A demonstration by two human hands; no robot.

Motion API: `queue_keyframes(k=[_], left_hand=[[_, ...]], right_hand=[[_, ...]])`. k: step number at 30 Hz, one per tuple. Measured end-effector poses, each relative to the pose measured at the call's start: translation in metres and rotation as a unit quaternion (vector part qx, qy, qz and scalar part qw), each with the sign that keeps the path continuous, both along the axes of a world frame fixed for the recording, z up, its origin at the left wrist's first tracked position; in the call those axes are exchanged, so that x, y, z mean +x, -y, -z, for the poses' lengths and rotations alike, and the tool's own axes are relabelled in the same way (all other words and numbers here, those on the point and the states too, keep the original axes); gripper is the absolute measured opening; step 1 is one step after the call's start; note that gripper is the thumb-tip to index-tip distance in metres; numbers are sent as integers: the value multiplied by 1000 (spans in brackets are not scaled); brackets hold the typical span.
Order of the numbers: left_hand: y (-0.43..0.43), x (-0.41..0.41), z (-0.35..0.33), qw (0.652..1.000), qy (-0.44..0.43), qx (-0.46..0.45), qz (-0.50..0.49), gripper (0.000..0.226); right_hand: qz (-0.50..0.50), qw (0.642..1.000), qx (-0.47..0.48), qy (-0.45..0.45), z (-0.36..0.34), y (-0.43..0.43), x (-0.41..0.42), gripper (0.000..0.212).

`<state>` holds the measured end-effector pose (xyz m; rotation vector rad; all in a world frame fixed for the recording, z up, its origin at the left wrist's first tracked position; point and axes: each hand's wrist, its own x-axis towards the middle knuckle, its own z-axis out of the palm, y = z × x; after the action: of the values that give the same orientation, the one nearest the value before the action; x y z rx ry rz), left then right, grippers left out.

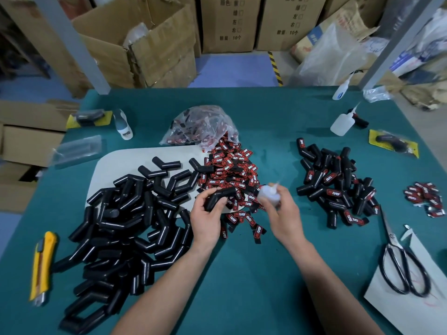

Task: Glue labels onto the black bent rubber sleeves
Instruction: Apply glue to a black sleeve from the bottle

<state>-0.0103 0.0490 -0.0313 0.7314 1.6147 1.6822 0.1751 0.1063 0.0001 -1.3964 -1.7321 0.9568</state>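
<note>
At the near edge of the green table (242, 274) a yellow utility knife (42, 264) lies on the left and a pair of black-handled scissors (401, 264) lies on the right, partly on a white sheet (411, 308). Both forearms reach in over the table's middle. The left hand (208, 213) has its fingers and thumb curled round one black bent sleeve (219, 198), held just above the table. The right hand (281, 213), just beside it, grips a small clear glue bottle (267, 193), which is blurred; its nozzle tilts up and away from the person. To the left of the hands lies a large heap of plain sleeves (125, 226), spreading onto a pale rounded board (108, 165). Behind and under the hands spreads a heap of red and black labels (232, 170), spilling from a clear plastic bag (200, 124) further back. To the right sits a smaller pile of labelled sleeves (336, 184), and near the right edge a little cluster of labels (425, 199). Further back on the right stand two more squeeze bottles (341, 124), one well behind the other. Beyond the table, cardboard boxes (150, 44) are stacked on the floor
</note>
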Motion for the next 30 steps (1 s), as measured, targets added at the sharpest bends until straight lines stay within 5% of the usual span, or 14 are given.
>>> queue_keyframes(k=[3, 5, 9, 13, 20, 30], left_hand=[[0, -3, 2, 1000, -1, 2, -22, 31], [-3, -4, 5, 999, 7, -4, -32, 33], [-4, -4, 6, 999, 36, -16, -19, 42], [-4, -3, 3, 1000, 13, -19, -17, 40], [-5, -1, 0, 998, 49, -6, -28, 41], [-5, -1, 1, 998, 52, -30, -10, 45]], right_hand=[[-94, 995, 29, 30, -7, -16, -18, 39], [-71, 997, 0, 6, -5, -21, -26, 42], [37, 983, -46, -173, 2, -17, -21, 35], [28, 937, -116, -327, 0, -21, -10, 25], [53, 919, -131, -367, 4, -24, -7, 21], [128, 846, -138, -499, 4, -28, -12, 13]])
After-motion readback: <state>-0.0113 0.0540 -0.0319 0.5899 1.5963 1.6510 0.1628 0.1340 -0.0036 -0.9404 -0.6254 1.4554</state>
